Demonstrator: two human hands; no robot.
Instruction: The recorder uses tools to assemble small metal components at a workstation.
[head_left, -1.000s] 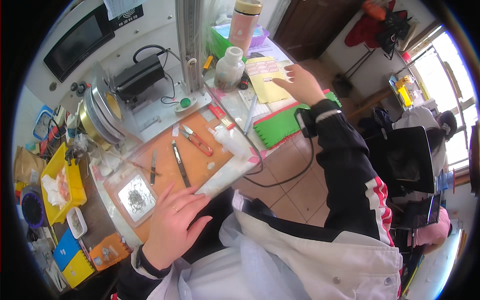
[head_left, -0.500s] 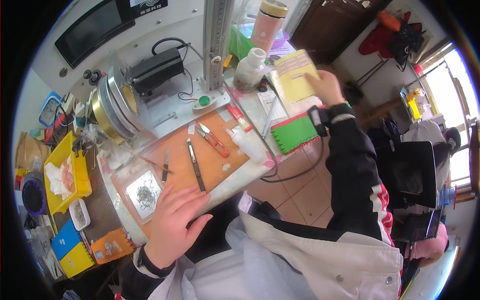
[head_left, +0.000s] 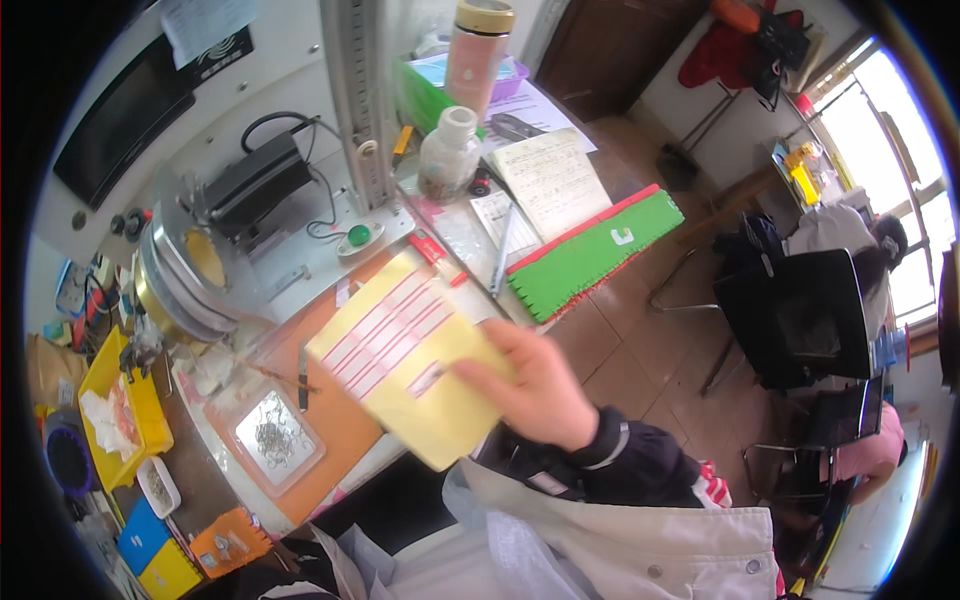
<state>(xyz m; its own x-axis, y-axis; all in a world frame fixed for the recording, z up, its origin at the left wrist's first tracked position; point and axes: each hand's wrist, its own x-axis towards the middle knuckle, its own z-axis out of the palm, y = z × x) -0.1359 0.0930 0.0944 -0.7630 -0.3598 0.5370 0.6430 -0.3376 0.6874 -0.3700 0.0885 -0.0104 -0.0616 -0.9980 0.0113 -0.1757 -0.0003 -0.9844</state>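
R. hand is closed on a yellow sheet – thumb on top, fingers under its right edge – and holds it tilted above the orange mat, close to the body. L. hand is out of view, so can't tell its state.

Sheet's face has white label boxes w/ red borders in rows, plus a smaller one near the thumb w/ a dark mark, too blurred to read. Farther back on the desk: an open notebook, handwritten lines, too small to make out; a gridded form beside it w/ a pen at its edge; a printed paper behind. Green case, red-edged, bears a curved white mark. Pink flask has a small pale emblem.

Upper L.: dark plate w/ white logo & characters, a paper w/ faint writing over it, next to a dark screen.
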